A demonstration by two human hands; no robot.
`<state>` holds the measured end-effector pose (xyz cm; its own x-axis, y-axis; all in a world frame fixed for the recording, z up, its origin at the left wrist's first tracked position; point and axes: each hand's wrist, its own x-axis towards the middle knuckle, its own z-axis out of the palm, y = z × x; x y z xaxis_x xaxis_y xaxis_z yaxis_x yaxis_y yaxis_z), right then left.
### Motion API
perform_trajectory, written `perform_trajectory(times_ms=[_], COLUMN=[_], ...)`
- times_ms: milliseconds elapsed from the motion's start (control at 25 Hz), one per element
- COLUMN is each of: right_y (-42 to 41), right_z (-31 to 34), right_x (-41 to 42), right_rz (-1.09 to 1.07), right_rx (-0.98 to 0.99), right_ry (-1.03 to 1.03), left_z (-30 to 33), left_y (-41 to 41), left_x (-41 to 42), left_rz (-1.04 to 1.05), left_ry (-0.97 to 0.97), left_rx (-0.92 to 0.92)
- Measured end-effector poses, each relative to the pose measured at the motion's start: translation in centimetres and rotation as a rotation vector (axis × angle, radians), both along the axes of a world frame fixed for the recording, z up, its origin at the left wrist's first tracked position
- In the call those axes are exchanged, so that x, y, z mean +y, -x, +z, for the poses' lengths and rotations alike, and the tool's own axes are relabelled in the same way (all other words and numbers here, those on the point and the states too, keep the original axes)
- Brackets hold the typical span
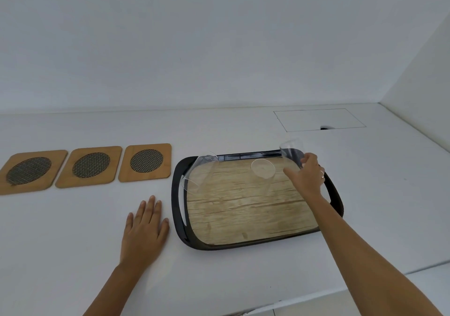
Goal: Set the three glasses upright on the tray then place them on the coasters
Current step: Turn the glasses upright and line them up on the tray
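Observation:
A black-rimmed tray (179,208) with a wood-pattern floor lies on the white counter. Three clear glasses are on it. One glass (199,172) lies tilted at the tray's far left corner. A second glass (263,173) stands near the middle back, its round end facing me. My right hand (308,177) is shut on the third glass (291,151), which is tilted above the tray's far right corner. My left hand (145,225) rests flat and open on the counter left of the tray. Three wooden coasters (31,170) (91,166) (147,162) with dark mesh centres sit in a row to the left.
A white wall runs behind the counter and another closes it on the right. A rectangular hatch outline (319,119) with a small dark notch is set in the counter behind the tray. The counter's front edge runs at lower right.

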<state>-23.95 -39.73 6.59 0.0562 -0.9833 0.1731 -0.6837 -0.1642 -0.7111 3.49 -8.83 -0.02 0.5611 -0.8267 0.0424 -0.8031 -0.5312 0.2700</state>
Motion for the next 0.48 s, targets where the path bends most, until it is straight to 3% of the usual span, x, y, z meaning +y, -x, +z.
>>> perform_trajectory(times_ms=[200, 480], right_y=[0.9, 1.9], right_z=[-1.4, -2.8], right_x=[4.1, 6.7], right_rz=[0.031, -0.016], right_rx=[-0.305, -0.332], right_ry=[-0.053, -0.071], left_z=[0.1, -0.1], left_y=[0.1, -0.4], left_x=[-0.1, -0.4], left_rz=[0.001, -0.009], left_ry=[-0.003, -0.023], left_rx=[-0.004, 0.003])
